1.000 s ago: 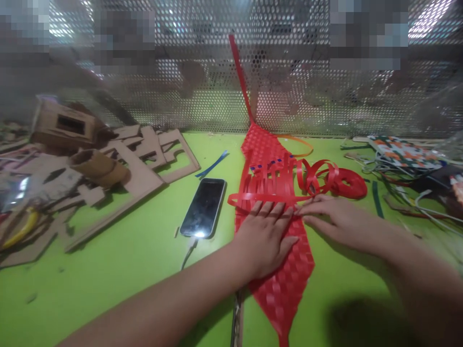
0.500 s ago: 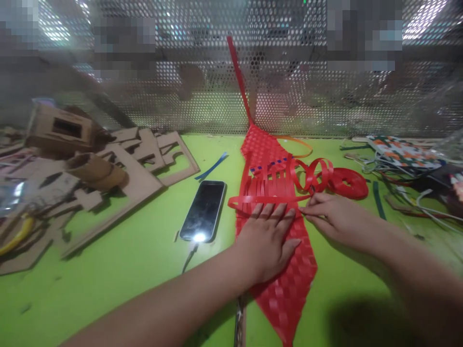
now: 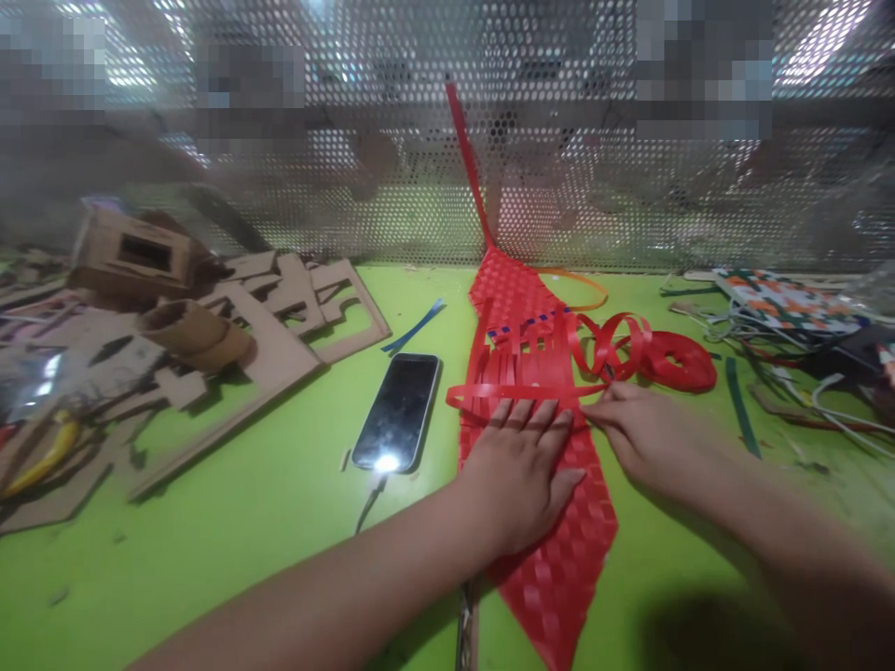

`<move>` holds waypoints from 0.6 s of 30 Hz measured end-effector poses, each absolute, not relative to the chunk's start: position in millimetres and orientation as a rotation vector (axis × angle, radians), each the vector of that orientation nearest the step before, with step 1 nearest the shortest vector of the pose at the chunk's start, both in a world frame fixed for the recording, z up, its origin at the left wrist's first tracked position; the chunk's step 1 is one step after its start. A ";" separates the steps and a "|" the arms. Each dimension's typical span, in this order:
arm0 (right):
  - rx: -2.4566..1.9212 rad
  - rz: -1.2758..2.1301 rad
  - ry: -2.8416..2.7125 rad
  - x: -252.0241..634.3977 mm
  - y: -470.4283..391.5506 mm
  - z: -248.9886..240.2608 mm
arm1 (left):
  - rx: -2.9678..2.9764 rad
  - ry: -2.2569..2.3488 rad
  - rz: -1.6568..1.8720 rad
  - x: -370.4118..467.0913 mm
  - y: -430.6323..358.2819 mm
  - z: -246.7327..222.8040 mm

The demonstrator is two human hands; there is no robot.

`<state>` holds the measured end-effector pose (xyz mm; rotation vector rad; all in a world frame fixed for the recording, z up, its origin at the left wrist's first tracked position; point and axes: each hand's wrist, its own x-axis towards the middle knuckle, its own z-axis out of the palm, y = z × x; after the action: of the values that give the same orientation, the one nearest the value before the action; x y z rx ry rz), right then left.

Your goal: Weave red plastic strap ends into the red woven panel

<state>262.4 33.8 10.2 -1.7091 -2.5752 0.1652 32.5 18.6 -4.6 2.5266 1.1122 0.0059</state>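
We see the long, flat red piece woven from glossy strips (image 3: 559, 578) on the bright green tabletop (image 3: 280, 531), directly beneath the left hand (image 3: 521, 485); its long axis runs away from us towards the grey perforated screen (image 3: 392, 214), leaning slightly left at the far end. The left hand is the nearer, lying flat across the weave with fingers extended, gripping nothing. The right hand (image 3: 650, 443) meets the right edge, fingertips drawn together by the loose, glossy red strip (image 3: 514, 392) crossing the weave; we cannot tell whether they pinch it. We count two hands, one woven piece, one flat round red coil (image 3: 678, 362) to its right, one black-faced smartphone (image 3: 400, 410) to its left with one thin cable (image 3: 368, 505), one narrow blue strip (image 3: 414, 326), one brown cardboard box with a dark slot (image 3: 104, 247) and one brown cardboard tube (image 3: 196, 335)
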 end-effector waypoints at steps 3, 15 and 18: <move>-1.697 0.317 -2.442 271.7 46.2 14.3 | 2.538 1.107 0.027 31.1 18.8 -5.1; -1.781 0.904 -2.122 281.8 59.8 10.7 | 2.518 1.098 0.054 30.3 20.6 -5.4; -1.745 0.997 -2.083 287.7 64.2 2.9 | 2.523 1.095 0.060 30.3 20.8 -6.1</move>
<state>287.7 64.2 2.9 -1.7454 -2.0829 0.9969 30.3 20.8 -6.1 2.5233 1.0952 0.0598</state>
